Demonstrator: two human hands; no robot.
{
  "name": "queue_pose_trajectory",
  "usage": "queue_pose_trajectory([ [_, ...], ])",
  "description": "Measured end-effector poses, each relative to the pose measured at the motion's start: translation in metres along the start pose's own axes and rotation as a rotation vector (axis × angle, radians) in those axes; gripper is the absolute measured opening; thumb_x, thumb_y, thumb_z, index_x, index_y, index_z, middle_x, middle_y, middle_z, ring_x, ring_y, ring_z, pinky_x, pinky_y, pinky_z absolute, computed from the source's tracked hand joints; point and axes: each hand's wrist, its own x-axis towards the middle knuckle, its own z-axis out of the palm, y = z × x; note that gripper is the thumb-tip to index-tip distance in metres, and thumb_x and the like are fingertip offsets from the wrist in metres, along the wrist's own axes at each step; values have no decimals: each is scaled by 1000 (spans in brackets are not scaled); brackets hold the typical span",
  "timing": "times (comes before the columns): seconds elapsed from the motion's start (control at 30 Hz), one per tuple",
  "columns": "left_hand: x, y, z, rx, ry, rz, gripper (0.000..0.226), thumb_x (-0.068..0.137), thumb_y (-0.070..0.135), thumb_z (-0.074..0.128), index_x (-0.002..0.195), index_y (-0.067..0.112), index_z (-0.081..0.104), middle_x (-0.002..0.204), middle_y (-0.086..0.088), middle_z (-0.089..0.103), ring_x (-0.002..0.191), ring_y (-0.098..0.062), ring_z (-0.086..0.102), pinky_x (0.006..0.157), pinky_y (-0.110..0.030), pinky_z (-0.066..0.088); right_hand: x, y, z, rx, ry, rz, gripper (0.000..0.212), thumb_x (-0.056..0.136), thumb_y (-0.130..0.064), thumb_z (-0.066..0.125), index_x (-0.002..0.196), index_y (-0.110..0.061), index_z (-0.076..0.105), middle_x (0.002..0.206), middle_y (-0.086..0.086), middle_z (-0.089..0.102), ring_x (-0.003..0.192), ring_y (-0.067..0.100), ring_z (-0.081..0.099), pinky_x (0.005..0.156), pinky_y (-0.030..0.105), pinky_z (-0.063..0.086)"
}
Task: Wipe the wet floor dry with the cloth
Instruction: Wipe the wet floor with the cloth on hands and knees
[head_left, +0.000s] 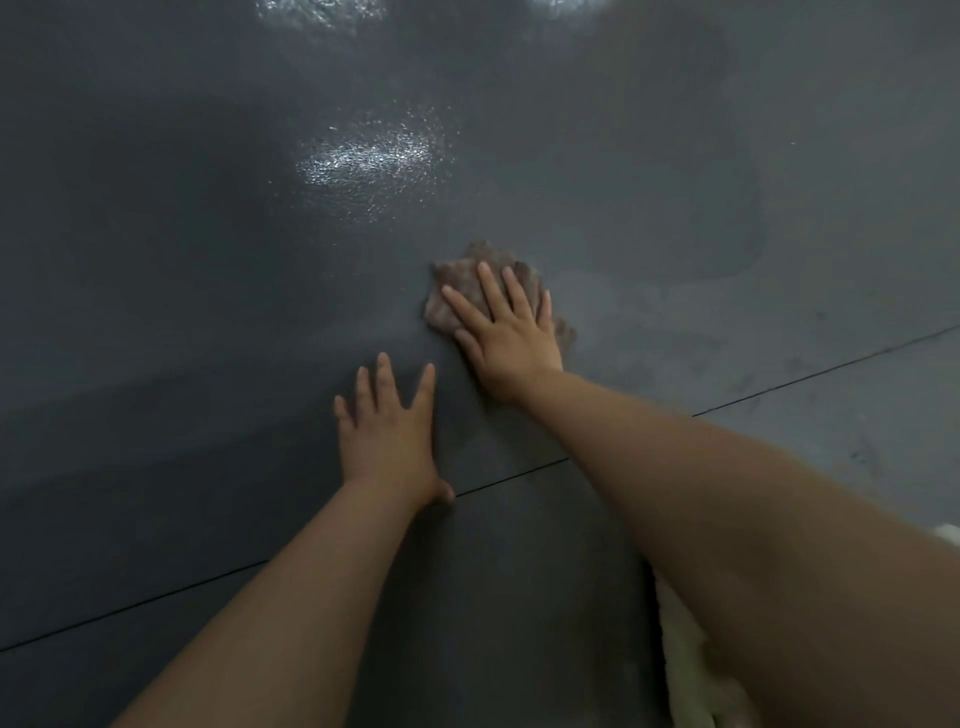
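Head view: dark grey shiny floor (208, 260) fills the frame.
Cloth: crumpled brown rag (457, 283) lies mid-frame, under the right hand (506, 343).
Right hand: flat, fingers spread, pressing the rag down.
Left hand: left hand (387, 436) flat on bare floor, holding nothing.
Tip: push slowly toward the shiny wet patch (363, 161) in the upper middle.

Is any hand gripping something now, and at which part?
Nothing is gripped. The right hand presses flat on the cloth's middle; the left hand rests on the floor.
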Motion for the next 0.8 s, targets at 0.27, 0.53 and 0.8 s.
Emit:
queue_pose_trajectory([
  [0.27,9,13,4,8,-3,-11,125,69,45,79,147,31,-18,149,-23,-30,140,-46,-16,113,-58,10,40,46,-20,74,57,156,49,100,-49,21,147,-46,9,160,-6,-8,146,20,-11,115,55,-5],
  [0.53,12,16,2,-3,-6,-8,126,68,42,81,148,29,-16,148,-24,-29,139,-49,-14,111,-60,12,6,132,-18,232,71,597,52,100,-48,20,149,-42,5,160,-3,-9,146,23,-12,115,57,-2],
  [0.8,13,17,0,-36,-12,-5,124,67,37,83,149,29,-9,149,-25,-27,139,-51,-13,111,-62,12,-53,50,17,386,136,768,54,101,-45,21,149,-40,-1,159,2,-13,145,26,-14,111,63,-4],
])
